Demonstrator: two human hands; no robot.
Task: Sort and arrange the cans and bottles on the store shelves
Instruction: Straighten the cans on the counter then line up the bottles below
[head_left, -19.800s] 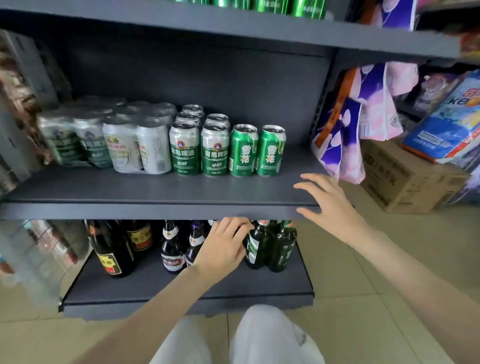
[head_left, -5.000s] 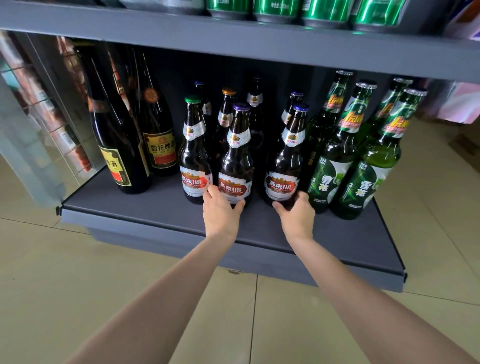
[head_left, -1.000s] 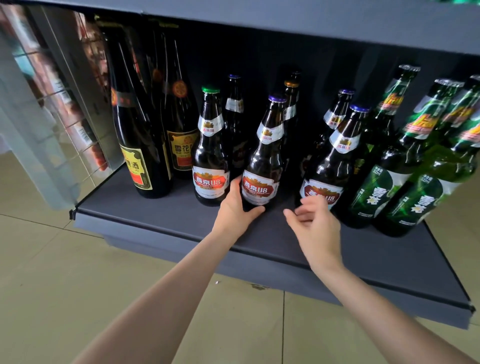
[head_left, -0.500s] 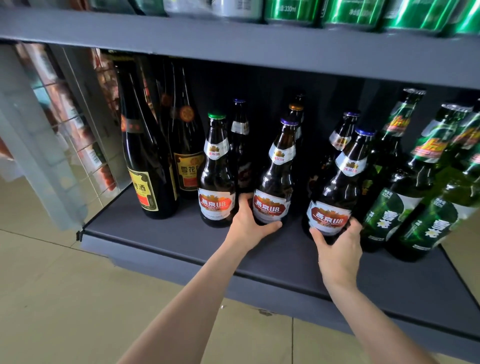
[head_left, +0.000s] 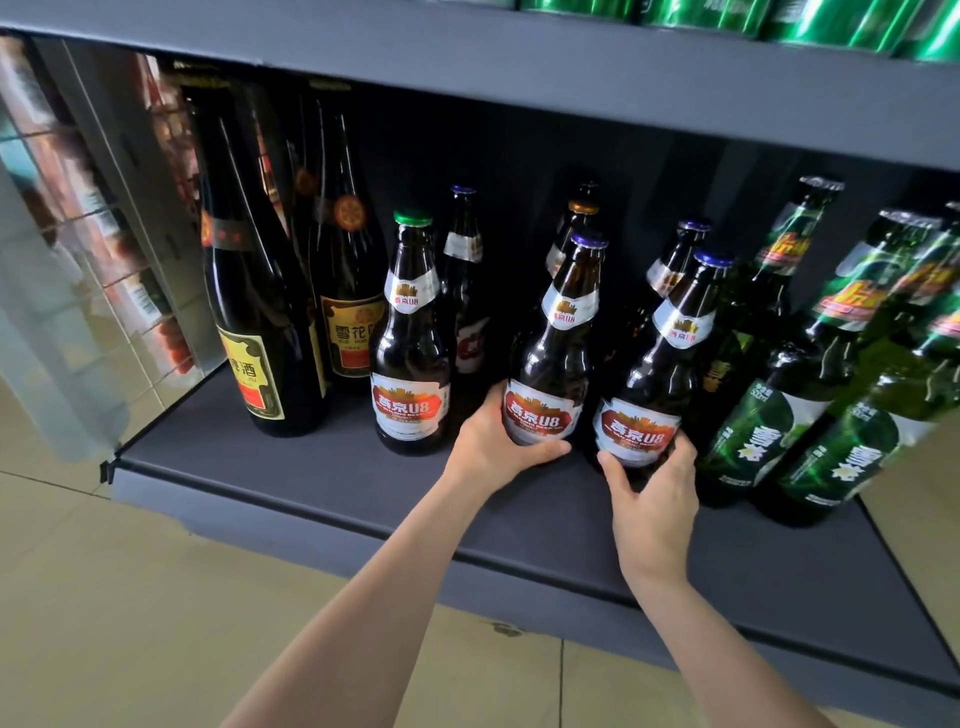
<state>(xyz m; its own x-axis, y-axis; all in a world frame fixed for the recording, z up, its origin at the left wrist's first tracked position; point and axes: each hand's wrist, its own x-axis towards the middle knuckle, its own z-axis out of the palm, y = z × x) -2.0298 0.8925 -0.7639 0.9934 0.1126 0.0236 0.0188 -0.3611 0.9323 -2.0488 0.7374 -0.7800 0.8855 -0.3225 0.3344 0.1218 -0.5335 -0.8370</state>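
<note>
The dark grey bottom shelf (head_left: 291, 467) carries tall dark bottles (head_left: 260, 291) at left and green beer bottles (head_left: 753, 415) at right. Between them, the left hand (head_left: 493, 447) curls its fingers round the base of the middle brown U8 bottle (head_left: 550, 374); the right hand (head_left: 652, 499) clamps the neighbouring U8 bottle (head_left: 649, 395), both upright.

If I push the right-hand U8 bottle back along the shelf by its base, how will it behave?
The right U8 bottle is tall and narrow-necked, so it probably tips if shoved high; the right hand grips low, which helps. It is glass and likely heavy. Green bottles stand close, so it may knock them.
</note>
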